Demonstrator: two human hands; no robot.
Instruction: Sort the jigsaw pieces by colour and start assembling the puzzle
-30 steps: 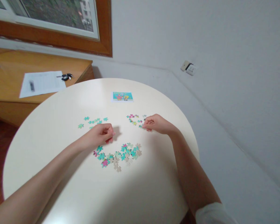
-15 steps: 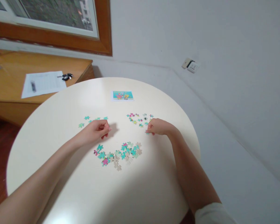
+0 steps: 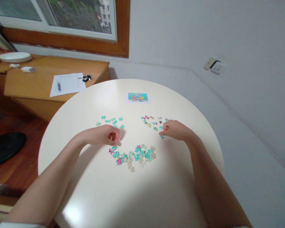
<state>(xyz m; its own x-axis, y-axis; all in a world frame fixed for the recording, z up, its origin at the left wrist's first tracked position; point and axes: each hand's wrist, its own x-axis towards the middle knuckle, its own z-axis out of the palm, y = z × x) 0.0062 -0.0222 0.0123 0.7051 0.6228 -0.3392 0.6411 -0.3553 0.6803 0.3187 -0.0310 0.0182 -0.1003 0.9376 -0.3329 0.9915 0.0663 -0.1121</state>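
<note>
My left hand [image 3: 104, 135] rests curled into a loose fist on the round cream table [image 3: 90, 186], between a group of teal puzzle pieces [image 3: 110, 121] and a larger heap of mixed pieces [image 3: 134, 155]. What its fingers hold, if anything, is hidden. My right hand [image 3: 175, 130] lies closed at the near edge of a small cluster of pink and teal pieces [image 3: 153, 122], fingertips pinched on the tabletop by a small piece. A small picture card [image 3: 137, 97] lies farther back on the table.
A wooden desk [image 3: 33, 82] stands to the left with a sheet of paper [image 3: 67, 84], keys [image 3: 85, 77] and a white plate [image 3: 14, 57]. A window [image 3: 61, 15] is above it. A wall socket [image 3: 215, 65] sits on the white wall. A black round object [image 3: 4, 147] lies on the floor.
The view has swung left, so everything sits further right in the picture. My right hand drew back from the pink cluster towards me. My left hand stayed curled in much the same place.
</note>
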